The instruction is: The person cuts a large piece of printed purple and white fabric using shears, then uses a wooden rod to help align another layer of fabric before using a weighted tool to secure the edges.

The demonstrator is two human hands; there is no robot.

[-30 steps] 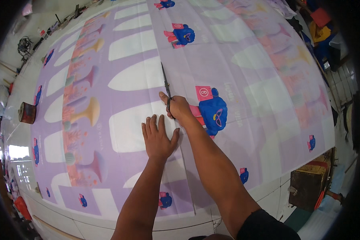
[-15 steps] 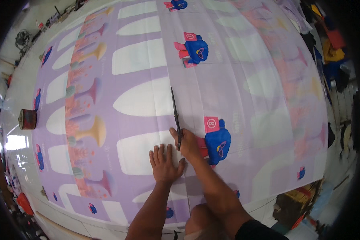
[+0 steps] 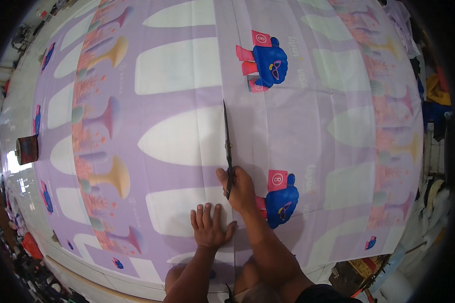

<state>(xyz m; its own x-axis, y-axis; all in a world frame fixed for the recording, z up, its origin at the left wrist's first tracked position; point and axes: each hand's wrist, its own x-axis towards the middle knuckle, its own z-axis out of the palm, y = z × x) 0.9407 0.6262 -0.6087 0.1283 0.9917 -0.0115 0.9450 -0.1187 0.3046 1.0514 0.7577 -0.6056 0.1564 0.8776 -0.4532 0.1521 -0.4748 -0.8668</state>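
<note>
A large purple sheet of fabric (image 3: 179, 174), printed with white window shapes and blue cartoon figures, is spread over the floor. My right hand (image 3: 241, 189) grips long dark scissors (image 3: 227, 139). Their blades point away from me along a straight line running up the middle of the sheet, where a paler layer borders a brighter one. The blades look nearly closed; whether fabric lies between them I cannot tell. To the left of the handles, my left hand (image 3: 211, 230) lies flat on a white printed shape, fingers spread, holding nothing.
A dark reddish round tin (image 3: 27, 150) stands by the sheet's left edge. Beyond the right edge are piled coloured cloths (image 3: 436, 93). A worn box (image 3: 364, 270) sits near the lower right corner, and a red item (image 3: 32, 246) lies at lower left.
The scissors and my right hand have advanced slightly away from me along the line. My left hand stays on the same white shape. The whole view has shifted, showing the sheet lower.
</note>
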